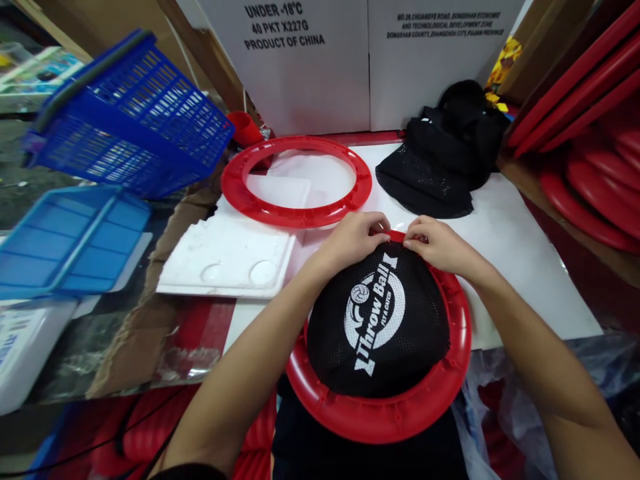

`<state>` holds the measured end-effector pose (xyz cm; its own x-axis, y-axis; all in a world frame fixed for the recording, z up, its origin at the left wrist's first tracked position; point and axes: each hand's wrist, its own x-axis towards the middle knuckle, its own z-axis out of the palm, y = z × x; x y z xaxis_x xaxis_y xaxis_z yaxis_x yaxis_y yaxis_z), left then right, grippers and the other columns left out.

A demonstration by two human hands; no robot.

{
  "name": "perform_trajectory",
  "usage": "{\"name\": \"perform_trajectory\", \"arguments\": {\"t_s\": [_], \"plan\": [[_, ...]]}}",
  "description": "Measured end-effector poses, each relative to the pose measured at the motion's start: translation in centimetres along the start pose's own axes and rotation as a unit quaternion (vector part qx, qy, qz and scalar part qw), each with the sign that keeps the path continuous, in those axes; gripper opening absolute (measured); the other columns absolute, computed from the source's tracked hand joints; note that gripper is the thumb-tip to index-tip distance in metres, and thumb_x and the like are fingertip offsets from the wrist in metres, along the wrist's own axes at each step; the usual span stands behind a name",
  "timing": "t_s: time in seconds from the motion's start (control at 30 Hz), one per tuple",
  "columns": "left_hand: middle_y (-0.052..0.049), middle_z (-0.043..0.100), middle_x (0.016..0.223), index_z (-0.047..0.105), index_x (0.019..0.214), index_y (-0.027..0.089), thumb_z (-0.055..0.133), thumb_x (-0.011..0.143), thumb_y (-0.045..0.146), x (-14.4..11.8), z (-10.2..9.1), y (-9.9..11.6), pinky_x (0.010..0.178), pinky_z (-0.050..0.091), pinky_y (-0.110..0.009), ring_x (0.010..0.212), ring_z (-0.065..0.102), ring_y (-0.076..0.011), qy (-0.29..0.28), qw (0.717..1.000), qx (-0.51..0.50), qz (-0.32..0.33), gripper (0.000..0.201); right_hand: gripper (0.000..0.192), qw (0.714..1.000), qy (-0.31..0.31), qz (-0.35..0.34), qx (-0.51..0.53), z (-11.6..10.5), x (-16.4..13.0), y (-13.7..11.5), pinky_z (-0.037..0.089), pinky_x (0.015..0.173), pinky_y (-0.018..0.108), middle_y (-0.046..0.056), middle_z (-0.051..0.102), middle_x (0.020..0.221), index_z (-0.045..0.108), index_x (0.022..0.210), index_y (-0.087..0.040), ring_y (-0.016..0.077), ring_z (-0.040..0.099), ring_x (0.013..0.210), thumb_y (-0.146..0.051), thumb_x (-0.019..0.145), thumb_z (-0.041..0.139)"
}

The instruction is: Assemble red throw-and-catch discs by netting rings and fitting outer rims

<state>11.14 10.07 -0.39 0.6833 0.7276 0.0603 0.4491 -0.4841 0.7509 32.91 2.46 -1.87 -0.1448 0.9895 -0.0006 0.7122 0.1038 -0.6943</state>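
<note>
I have both hands at the far rim of the red plastic ring (pixel 395 417) that sits at the near edge of the white tabletop (pixel 520 267), right in front of me. My left hand (pixel 353 239) pinches the edge of the black mesh net (pixel 350 333) against the top of the ring, fingers closed on the fabric. My right hand (pixel 433 243) does the same just beside it, fingertips nearly touching those of the left. The net is stretched over the ring and bears a white "Throw Ball" logo. Beyond my hands a second red ring (pixel 240 190), bare of net, lies flat on the tabletop, partly over a white foam tray (pixel 225 257). A pile of black nets (pixel 440 160) lies to the right of it. A blue plastic basket (pixel 130 113) stands tilted at the left, and stacked red rings (pixel 595 173) fill the shelf at the right.
</note>
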Motion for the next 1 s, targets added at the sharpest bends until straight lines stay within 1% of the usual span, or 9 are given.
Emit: {"name": "perform_trajectory", "arguments": {"t_s": [0.13, 0.23, 0.3, 0.4, 0.5, 0.63, 0.77, 0.87, 1.0], "plan": [[-0.007, 0.075, 0.111, 0.074, 0.103, 0.02, 0.07, 0.098, 0.026, -2.2, -1.9, 0.7, 0.097, 0.054, -0.038, 0.105, 0.07, -0.0221, -0.011, 0.995, 0.061, 0.073, 0.009, 0.022, 0.996, 0.052, -0.006, -0.075, -0.9, -0.5, 0.8, 0.052, 0.092, 0.043, 0.008, 0.068, 0.105, 0.073, 0.084, -0.021, 0.0244, 0.066, 0.096, -0.022, 0.1, 0.057], [-0.015, 0.066, 0.131, 0.076, 0.112, 0.017, 0.079, 0.093, 0.04, -3.7, -2.4, 0.7, 0.111, 0.049, -0.051, 0.125, 0.062, -0.0333, -0.02, 0.978, 0.189, 0.09, 0.03, 0.017, 0.993, 0.052, -0.029, -0.099, -2.3, -1.3, 1.4, 0.054, 0.095, 0.045, 0.008, 0.07, 0.108, 0.074, 0.088, -0.022, 0.0259, 0.067, 0.099, -0.018, 0.097, 0.059], [-0.018, 0.06, 0.138, 0.074, 0.125, 0.016, 0.084, 0.089, 0.046, -4.0, -1.9, 0.5, 0.113, 0.047, -0.057, 0.131, 0.056, -0.0387, -0.045, 0.965, 0.242, 0.092, 0.048, 0.019, 0.99, 0.058, -0.093, -0.087, -2.8, -1.6, 1.1, 0.054, 0.104, 0.048, 0.009, 0.07, 0.121, 0.076, 0.099, -0.024, 0.0273, 0.067, 0.113, -0.016, 0.097, 0.059], [-0.018, 0.057, 0.137, 0.071, 0.132, 0.016, 0.086, 0.086, 0.047, -3.9, -0.9, 0.2, 0.114, 0.048, -0.052, 0.13, 0.056, -0.0362, -0.082, 0.967, 0.215, 0.112, 0.058, 0.025, 0.973, 0.046, -0.207, -0.094, -1.9, -1.8, -0.4, 0.046, 0.121, 0.055, 0.011, 0.06, 0.151, 0.077, 0.119, -0.026, 0.0308, 0.055, 0.141, -0.021, 0.101, 0.06], [-0.015, 0.059, 0.137, 0.076, 0.116, 0.018, 0.081, 0.091, 0.041, -3.6, -0.9, -0.2, 0.114, 0.049, -0.048, 0.128, 0.059, -0.0314, -0.085, 0.982, 0.131, 0.104, 0.035, 0.03, 0.959, 0.004, -0.238, -0.152, -0.8, -2.1, -1.2, 0.043, 0.124, 0.062, 0.015, 0.052, 0.162, 0.075, 0.127, -0.023, 0.0354, 0.046, 0.152, -0.02, 0.101, 0.061], [-0.009, 0.07, 0.121, 0.078, 0.094, 0.019, 0.071, 0.095, 0.027, -3.3, -2.2, -0.8, 0.11, 0.051, -0.042, 0.114, 0.067, -0.0236, -0.073, 0.994, 0.039, 0.073, 0.01, 0.025, 0.96, -0.009, -0.227, -0.163, -0.8, -2.6, -0.6, 0.045, 0.123, 0.064, 0.016, 0.054, 0.161, 0.076, 0.121, -0.022, 0.0368, 0.049, 0.15, -0.023, 0.101, 0.062], [-0.004, 0.079, 0.096, 0.081, 0.091, 0.022, 0.073, 0.092, 0.024, -3.2, -2.7, -1.0, 0.093, 0.055, -0.037, 0.093, 0.071, -0.0201, -0.056, 0.998, -0.001, 0.032, 0.008, 0.015, 0.98, -0.014, -0.182, -0.075, -1.5, -2.4, -0.2, 0.05, 0.116, 0.058, 0.013, 0.067, 0.146, 0.076, 0.107, -0.023, 0.0331, 0.061, 0.137, -0.026, 0.101, 0.062], [-0.004, 0.082, 0.095, 0.083, 0.095, 0.022, 0.073, 0.091, 0.023, -3.2, -2.6, -1.0, 0.087, 0.056, -0.034, 0.09, 0.073, -0.0198, -0.038, 0.999, -0.034, -0.015, 0.011, 0.01, 0.991, -0.002, -0.134, 0.018, -2.0, -1.8, -0.2, 0.054, 0.106, 0.05, 0.008, 0.076, 0.124, 0.074, 0.095, -0.024, 0.0275, 0.07, 0.116, -0.028, 0.098, 0.066], [-0.005, 0.083, 0.094, 0.084, 0.095, 0.021, 0.073, 0.089, 0.024, -3.2, -2.8, -0.9, 0.081, 0.057, -0.032, 0.088, 0.075, -0.0203, -0.057, 0.997, -0.047, -0.031, 0.013, 0.012, 0.993, -0.016, -0.065, 0.099, -2.5, -1.2, 0.3, 0.055, 0.096, 0.041, 0.006, 0.075, 0.116, 0.075, 0.083, -0.022, 0.0231, 0.07, 0.103, -0.032, 0.09, 0.073]]}}
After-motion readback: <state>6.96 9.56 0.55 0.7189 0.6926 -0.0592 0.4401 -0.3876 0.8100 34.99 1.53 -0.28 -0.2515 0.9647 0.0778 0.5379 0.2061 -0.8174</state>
